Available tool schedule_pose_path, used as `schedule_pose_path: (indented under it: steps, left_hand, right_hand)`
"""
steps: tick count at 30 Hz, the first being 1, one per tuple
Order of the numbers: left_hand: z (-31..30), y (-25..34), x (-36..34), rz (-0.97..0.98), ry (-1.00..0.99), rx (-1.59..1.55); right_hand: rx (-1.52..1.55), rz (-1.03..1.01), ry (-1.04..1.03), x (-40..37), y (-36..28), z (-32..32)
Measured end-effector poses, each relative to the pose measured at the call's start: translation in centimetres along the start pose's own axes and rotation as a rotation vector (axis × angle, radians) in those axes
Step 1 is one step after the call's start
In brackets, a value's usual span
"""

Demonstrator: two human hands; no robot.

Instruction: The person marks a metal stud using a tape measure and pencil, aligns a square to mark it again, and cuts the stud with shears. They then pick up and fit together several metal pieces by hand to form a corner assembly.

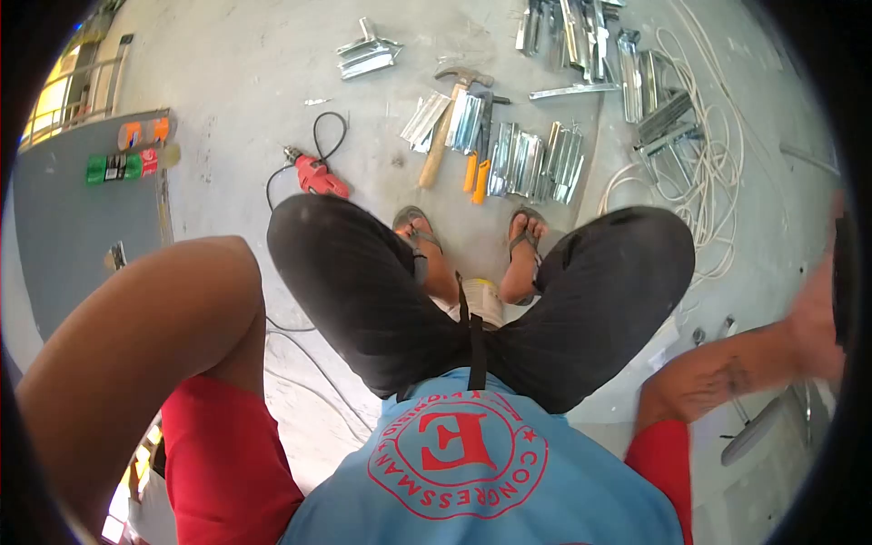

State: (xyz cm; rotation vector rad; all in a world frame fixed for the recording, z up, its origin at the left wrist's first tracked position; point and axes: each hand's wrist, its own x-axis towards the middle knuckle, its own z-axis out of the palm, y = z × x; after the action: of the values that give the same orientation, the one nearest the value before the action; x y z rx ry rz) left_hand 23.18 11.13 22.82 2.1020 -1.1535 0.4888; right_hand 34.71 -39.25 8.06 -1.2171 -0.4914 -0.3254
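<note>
My left arm is bent at the left edge, and its hand is out of the picture. My right hand [816,313] is blurred at the right edge, cut off by the dark border, with a dark object [842,282] beside it; its fingers do not show. On the floor before my feet lie a claw hammer [440,141] with a wooden handle, two orange-handled tools [481,178] and bundles of short shiny metal channel pieces [522,162]. A red corded drill [320,176] rests to the left of them.
White cable [718,173] lies coiled at the right, near more metal pieces [581,36]. Another small pile of metal pieces [369,60] is farther off. A green bottle [114,167] and an orange-marked bottle [143,133] lie at the left. A bucket [481,302] shows between my legs.
</note>
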Motion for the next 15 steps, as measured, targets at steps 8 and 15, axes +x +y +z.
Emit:
schedule_pose_path:
  steps: [8,15]
  left_hand:
    - [0.4,6.6,-1.9,0.049,0.212,0.226]
    - [0.6,9.5,-5.9,0.341,0.746,0.233]
  right_hand:
    - [0.057,-0.533,-0.347,0.7,-9.5,15.6]
    - [0.062,-0.783,-0.342,-4.9,-13.5,17.9]
